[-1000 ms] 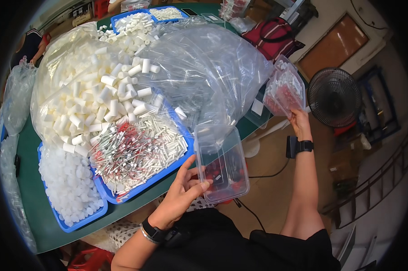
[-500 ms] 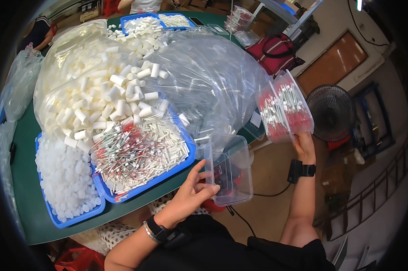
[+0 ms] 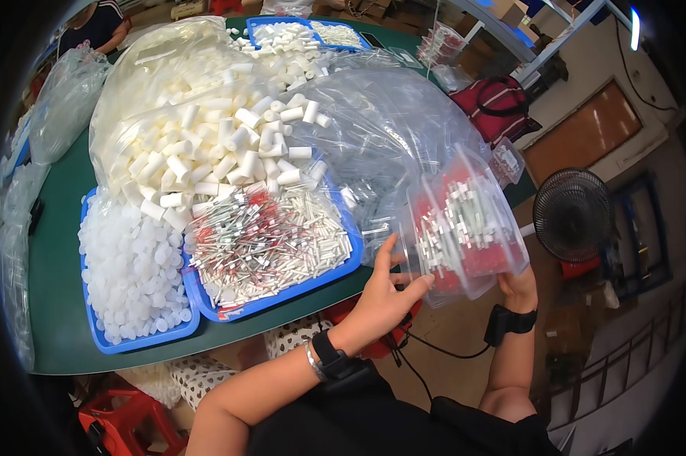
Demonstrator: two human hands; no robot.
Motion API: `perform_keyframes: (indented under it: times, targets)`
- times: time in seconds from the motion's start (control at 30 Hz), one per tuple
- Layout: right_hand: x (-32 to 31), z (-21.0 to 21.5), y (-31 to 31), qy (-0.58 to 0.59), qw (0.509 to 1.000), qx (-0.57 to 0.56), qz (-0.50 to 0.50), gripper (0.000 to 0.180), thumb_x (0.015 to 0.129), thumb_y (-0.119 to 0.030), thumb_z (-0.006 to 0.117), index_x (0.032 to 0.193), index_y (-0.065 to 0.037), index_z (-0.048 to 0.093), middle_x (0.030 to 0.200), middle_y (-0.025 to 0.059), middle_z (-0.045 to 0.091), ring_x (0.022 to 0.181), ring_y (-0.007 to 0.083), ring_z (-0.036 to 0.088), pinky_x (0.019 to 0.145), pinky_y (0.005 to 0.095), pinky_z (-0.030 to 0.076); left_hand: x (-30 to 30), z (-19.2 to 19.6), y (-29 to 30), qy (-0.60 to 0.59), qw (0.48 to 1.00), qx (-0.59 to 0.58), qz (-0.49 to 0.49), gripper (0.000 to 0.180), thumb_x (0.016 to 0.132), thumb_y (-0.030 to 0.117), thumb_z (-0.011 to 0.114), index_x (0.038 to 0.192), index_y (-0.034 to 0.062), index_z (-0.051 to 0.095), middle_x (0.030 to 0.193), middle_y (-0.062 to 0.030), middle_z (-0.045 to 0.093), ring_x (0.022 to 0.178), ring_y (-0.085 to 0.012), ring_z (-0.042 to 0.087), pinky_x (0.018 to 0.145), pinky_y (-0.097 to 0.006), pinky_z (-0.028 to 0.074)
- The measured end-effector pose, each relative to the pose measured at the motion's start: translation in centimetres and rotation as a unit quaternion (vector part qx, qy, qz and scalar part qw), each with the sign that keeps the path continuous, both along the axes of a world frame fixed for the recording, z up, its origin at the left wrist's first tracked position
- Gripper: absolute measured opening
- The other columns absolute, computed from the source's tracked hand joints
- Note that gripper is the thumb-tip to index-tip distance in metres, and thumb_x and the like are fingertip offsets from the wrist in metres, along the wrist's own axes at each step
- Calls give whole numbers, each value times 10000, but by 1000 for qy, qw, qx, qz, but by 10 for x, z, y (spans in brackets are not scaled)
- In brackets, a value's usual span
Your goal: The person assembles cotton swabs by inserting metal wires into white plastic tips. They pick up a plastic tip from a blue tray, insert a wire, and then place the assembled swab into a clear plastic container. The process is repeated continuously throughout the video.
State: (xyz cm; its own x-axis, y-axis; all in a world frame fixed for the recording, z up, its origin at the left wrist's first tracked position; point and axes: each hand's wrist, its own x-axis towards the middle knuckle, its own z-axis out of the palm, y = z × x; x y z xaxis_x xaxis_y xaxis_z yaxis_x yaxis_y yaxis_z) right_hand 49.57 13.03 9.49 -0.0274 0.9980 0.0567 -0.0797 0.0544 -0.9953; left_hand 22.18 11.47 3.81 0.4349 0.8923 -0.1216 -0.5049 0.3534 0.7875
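Observation:
My left hand (image 3: 384,300) has thumb and fingers closed on the rim of a clear plastic box (image 3: 413,262). Over to its right, my right hand (image 3: 519,287) grips from below clear plastic boxes filled with thin sticks (image 3: 468,216), silvery-white and red. The two hands' boxes are pressed together or overlapping; whether one sits inside the other I cannot tell. Left of my hands, a blue tray (image 3: 356,254) bears a heap of similar red-and-white sticks (image 3: 244,235) and short white tubes (image 3: 320,243).
A second blue tray (image 3: 192,328) holds translucent white caps (image 3: 134,266). Behind are a bag of thick white cylinders (image 3: 213,152) and a large clear bag (image 3: 403,114) on the green table (image 3: 61,304). A fan (image 3: 572,214) stands at right; a red stool (image 3: 126,418) is below.
My left hand has moved right and up with its clear box. My right hand has lowered the filled boxes, bringing both together. The view has shifted somewhat.

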Motion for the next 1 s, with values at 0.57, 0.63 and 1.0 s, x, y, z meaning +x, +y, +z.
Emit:
perform_keyframes:
  times: [0.57, 0.63, 1.0]
  targets:
    - [-31, -11, -2, -52, 997, -48, -39, 451, 909, -39, 622, 1337, 33, 498, 1245, 96, 601, 1082, 163, 595, 941, 312, 492, 0, 1, -3, 21, 998, 63, 20, 819, 981, 243, 590, 1524, -1, 28, 1430, -283, 280, 1152, -255, 552, 913, -335, 482]
    - [-28, -11, 0, -49, 996, -63, -45, 437, 908, -40, 624, 1323, 36, 513, 1228, 96, 610, 1063, 159, 603, 938, 309, 492, 0, 3, -2, 15, 998, 55, 23, 837, 973, 268, 603, 1526, -1, 35, 1435, -287, 274, 1153, -253, 553, 918, -338, 477]
    - [-47, -6, 7, -71, 995, -63, -32, 374, 918, -135, 657, 1264, -11, 591, 1156, 51, 658, 976, 115, 626, 836, 271, 507, -1, 1, -1, -7, 997, 65, 28, 935, 926, 204, 669, 1525, 5, -21, 1456, -247, 258, 1176, -251, 524, 929, -350, 492]
